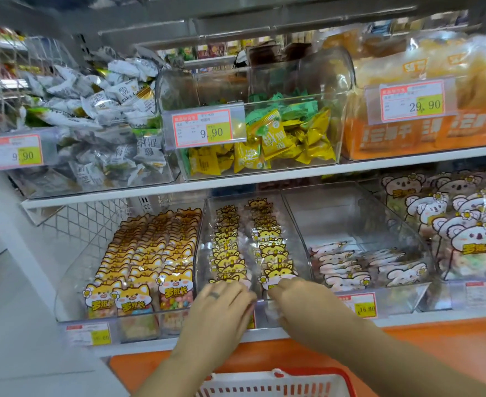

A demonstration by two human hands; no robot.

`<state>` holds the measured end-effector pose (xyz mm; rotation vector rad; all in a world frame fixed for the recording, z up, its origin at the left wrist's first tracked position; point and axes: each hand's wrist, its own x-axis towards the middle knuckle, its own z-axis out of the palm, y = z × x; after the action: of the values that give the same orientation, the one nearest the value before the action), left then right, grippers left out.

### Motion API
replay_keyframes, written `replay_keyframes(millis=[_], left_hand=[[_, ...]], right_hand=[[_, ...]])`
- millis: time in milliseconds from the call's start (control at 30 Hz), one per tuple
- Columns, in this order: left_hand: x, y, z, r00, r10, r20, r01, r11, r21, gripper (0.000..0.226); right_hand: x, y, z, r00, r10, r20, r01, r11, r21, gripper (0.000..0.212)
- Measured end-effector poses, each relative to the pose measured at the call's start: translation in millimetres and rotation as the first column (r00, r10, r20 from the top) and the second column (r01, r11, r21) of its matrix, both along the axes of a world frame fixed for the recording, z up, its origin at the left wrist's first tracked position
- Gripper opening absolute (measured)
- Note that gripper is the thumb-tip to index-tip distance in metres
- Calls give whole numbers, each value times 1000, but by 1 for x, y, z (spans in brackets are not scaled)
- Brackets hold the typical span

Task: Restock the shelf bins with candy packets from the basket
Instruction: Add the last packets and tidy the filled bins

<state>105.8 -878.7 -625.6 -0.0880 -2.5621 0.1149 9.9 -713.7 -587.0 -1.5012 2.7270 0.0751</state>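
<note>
On the lower shelf stands a clear middle bin (296, 224) with two rows of yellow cat-face candy packets (270, 247). Both my hands are at its front edge. My left hand (221, 308), a ring on one finger, curls its fingers over the front of the left row. Beside it, my right hand (299, 305) pinches the front candy packet (276, 280) of the right row. The fingertips of both hands are partly hidden. The red-rimmed white basket (276, 382) shows at the bottom edge, below my arms; its contents are out of view.
A full bin of yellow fox packets (150, 253) stands to the left. To the right are a part-filled bin of pink koala packets (350, 267) and larger koala bags (465, 224). The upper shelf (236, 179) carries wrapped-sweet bins. Price tags line the shelf fronts.
</note>
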Motion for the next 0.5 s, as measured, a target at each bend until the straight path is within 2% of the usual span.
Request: replay_keyframes(millis=[100,233,400,500], left_hand=[[12,-4,-12,982,84,168,-96,993,63,26],[6,1,0,925,168,342,-215,971,103,36],[7,3,5,873,213,439,-263,963,56,46],[8,5,10,863,202,464,-253,966,51,48]], right_hand=[[-4,-7,-10,999,-33,29,31,998,57,39],[-7,-20,-9,997,-60,51,56,995,77,35],[-8,-24,-17,993,-103,58,96,988,121,35],[-2,-23,-24,996,-94,8,91,985,146,45]])
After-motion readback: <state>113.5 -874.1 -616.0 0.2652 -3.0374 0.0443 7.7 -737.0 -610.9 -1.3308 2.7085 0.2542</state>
